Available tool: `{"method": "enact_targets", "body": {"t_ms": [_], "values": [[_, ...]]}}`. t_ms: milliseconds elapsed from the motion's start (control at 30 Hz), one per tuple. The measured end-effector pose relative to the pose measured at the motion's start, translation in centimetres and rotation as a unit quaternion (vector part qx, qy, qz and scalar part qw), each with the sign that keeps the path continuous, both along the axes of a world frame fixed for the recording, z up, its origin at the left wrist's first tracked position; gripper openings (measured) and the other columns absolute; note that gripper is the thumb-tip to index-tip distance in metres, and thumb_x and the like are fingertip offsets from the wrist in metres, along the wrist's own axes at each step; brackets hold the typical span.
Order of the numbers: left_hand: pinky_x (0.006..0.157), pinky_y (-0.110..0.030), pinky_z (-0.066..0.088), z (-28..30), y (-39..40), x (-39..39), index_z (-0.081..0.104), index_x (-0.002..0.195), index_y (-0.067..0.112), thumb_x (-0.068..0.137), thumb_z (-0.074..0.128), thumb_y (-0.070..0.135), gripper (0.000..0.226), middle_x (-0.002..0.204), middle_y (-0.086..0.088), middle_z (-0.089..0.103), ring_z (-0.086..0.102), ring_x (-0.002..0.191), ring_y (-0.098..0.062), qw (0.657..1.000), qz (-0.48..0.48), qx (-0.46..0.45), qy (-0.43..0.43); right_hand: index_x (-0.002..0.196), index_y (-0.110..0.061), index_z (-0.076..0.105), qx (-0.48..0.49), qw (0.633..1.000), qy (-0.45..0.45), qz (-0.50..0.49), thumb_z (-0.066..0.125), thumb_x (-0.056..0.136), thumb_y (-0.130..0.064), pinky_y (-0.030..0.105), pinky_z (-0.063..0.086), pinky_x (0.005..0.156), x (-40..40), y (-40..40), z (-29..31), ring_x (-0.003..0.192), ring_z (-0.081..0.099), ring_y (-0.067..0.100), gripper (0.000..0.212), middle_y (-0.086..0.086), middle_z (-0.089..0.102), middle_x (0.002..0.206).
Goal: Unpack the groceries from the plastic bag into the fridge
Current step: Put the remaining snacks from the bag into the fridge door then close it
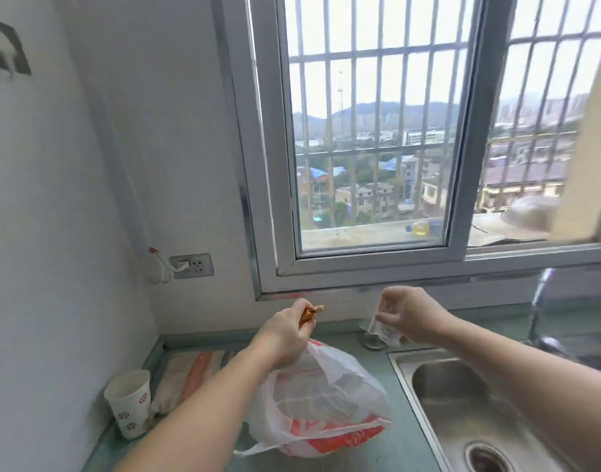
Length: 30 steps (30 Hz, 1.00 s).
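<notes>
A white plastic bag [326,396] with red print lies open on the green counter [399,447], something white and red inside it. My left hand [285,332] is raised above the bag, closed on a small gold-orange wrapped item [311,313]. My right hand [408,315] is held up to the right of it, over the counter's back edge, pinching a small clear plastic packet [382,330] that hangs from the fingers. No fridge is in view.
A steel sink [476,413] lies right of the bag, its tap [544,301] behind. A paper cup [129,403] and a folded striped cloth [190,373] sit at the counter's left. A wall socket [193,265] and a barred window [377,131] are ahead.
</notes>
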<state>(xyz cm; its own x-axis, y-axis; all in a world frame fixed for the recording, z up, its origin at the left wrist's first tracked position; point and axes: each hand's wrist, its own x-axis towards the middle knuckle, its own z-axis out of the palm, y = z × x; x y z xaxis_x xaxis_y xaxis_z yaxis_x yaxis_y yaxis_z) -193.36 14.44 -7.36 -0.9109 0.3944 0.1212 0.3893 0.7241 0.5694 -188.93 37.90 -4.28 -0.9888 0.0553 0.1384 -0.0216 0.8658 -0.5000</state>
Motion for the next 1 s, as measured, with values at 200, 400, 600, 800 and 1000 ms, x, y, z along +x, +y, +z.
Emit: {"method": "enact_targets", "body": {"t_ms": [200,400,600,800,1000], "values": [[0.079,-0.039,0.044,0.3,8.2,5.0,0.051,0.102,0.019,0.098,0.043,0.028,0.012,0.094,-0.004,0.062,0.056,0.085,-0.025,0.99,-0.137,0.017,0.01,0.083,-0.021,0.061,0.064,0.992,-0.01,-0.111,0.064,0.086,-0.025,0.025,0.044,0.066,11.6,5.0,1.1,0.076,0.059,0.017,0.006,-0.005,0.063,0.079],[0.077,-0.036,0.046,3.4,20.8,14.0,0.053,0.108,0.02,0.097,0.044,0.03,0.017,0.1,-0.008,0.066,0.058,0.088,-0.028,0.956,-0.286,0.034,0.061,0.086,-0.026,0.058,0.073,0.965,-0.003,-0.25,0.06,0.089,-0.027,0.023,0.04,0.067,26.3,11.9,3.6,0.076,0.056,0.013,0.004,-0.007,0.061,0.084],[0.078,-0.034,0.05,5.1,33.8,30.1,0.057,0.112,0.027,0.092,0.047,0.037,0.024,0.105,-0.003,0.069,0.062,0.09,-0.024,0.899,-0.425,0.024,0.108,0.081,-0.028,0.052,0.087,0.909,0.018,-0.407,0.056,0.09,-0.03,0.008,0.038,0.064,46.6,18.4,5.0,0.072,0.051,0.005,0.01,-0.013,0.054,0.073],[0.065,-0.029,0.044,6.1,44.4,52.4,0.058,0.102,0.027,0.092,0.049,0.038,0.018,0.095,-0.006,0.07,0.064,0.089,-0.03,0.818,-0.564,0.026,0.111,0.073,-0.023,0.054,0.044,0.825,0.024,-0.563,0.055,0.086,-0.023,0.02,0.04,0.053,70.9,22.9,4.3,0.069,0.058,0.015,0.014,-0.005,0.06,0.074],[0.064,-0.031,0.045,7.7,50.9,74.4,0.055,0.094,0.028,0.093,0.044,0.036,0.014,0.085,0.0,0.064,0.059,0.074,-0.022,0.702,-0.706,0.028,0.085,0.082,-0.013,0.062,0.033,0.702,0.045,-0.71,0.057,0.086,-0.02,0.025,0.043,0.05,93.2,21.9,4.1,0.051,0.053,0.009,0.01,-0.002,0.061,0.071]]}}
